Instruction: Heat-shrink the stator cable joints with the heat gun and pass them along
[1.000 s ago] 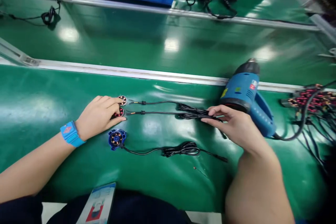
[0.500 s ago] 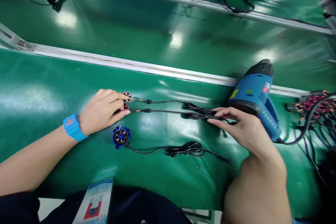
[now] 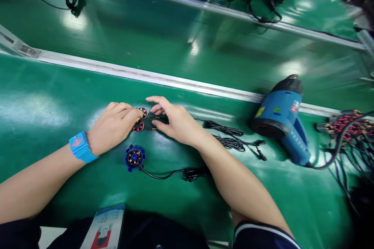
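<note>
Two small motor stators with copper windings [image 3: 140, 119] lie side by side on the green bench. My left hand [image 3: 112, 126], with a blue wrist strap [image 3: 79, 147], rests its fingertips on them. My right hand [image 3: 172, 120] has come beside them and pinches their black leads close to the stators. The leads run right into black cable bundles [image 3: 229, 137]. A blue-housed stator [image 3: 133, 157] with its own black cable [image 3: 175, 172] lies just below my left hand, untouched.
A blue heat gun [image 3: 280, 116] lies on its side at the right, its cord trailing off. A pile of red-wound stators with wires [image 3: 349, 124] sits at the far right. A metal rail [image 3: 117, 72] borders the conveyor belt behind. A printed card [image 3: 103, 228] lies at the near edge.
My right hand let go of the cable bundles and moved left to the leads beside the stators. My left hand stayed on the stators. The view shifted slightly.
</note>
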The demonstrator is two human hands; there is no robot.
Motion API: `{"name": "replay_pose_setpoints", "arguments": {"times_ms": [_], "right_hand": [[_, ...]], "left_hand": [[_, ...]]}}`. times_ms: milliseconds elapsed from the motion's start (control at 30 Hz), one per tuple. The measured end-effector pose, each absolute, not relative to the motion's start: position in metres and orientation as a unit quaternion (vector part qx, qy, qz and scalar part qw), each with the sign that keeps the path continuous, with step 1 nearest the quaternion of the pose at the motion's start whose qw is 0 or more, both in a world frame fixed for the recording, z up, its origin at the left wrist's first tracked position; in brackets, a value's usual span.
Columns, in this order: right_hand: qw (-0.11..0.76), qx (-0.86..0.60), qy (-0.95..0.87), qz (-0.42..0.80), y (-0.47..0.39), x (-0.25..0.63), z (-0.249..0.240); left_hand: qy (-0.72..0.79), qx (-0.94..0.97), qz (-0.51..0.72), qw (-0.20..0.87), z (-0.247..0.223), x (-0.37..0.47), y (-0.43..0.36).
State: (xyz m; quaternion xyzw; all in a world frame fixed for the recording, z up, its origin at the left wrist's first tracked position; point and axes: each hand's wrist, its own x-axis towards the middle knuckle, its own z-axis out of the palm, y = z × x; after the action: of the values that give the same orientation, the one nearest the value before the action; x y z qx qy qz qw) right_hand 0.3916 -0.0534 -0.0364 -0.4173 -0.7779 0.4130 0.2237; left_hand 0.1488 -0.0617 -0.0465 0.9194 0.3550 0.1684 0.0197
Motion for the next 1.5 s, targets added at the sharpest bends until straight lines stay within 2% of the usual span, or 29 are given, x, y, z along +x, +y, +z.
{"name": "replay_pose_setpoints", "arguments": {"times_ms": [300,433,767,1233,1500], "right_hand": [[0.3,-0.432,-0.54,0.657,-0.048,0.396,-0.053],[0.318,-0.446,-0.47,0.692,-0.044,0.393,-0.052],[0.251,-0.405,-0.511,0.715,-0.045,0.4,-0.051],[0.23,-0.416,-0.597,0.646,-0.051,0.401,-0.051],[0.211,-0.441,-0.797,0.355,-0.063,0.423,-0.006]], "left_hand": [[0.348,0.92,0.178,-0.009,-0.043,0.159,-0.06],[0.325,0.929,0.174,-0.014,-0.042,0.162,-0.062],[0.358,0.922,0.141,-0.05,-0.037,0.168,-0.063],[0.358,0.915,0.177,-0.051,-0.04,0.175,-0.061],[0.355,0.902,0.239,0.062,-0.04,0.154,-0.068]]}}
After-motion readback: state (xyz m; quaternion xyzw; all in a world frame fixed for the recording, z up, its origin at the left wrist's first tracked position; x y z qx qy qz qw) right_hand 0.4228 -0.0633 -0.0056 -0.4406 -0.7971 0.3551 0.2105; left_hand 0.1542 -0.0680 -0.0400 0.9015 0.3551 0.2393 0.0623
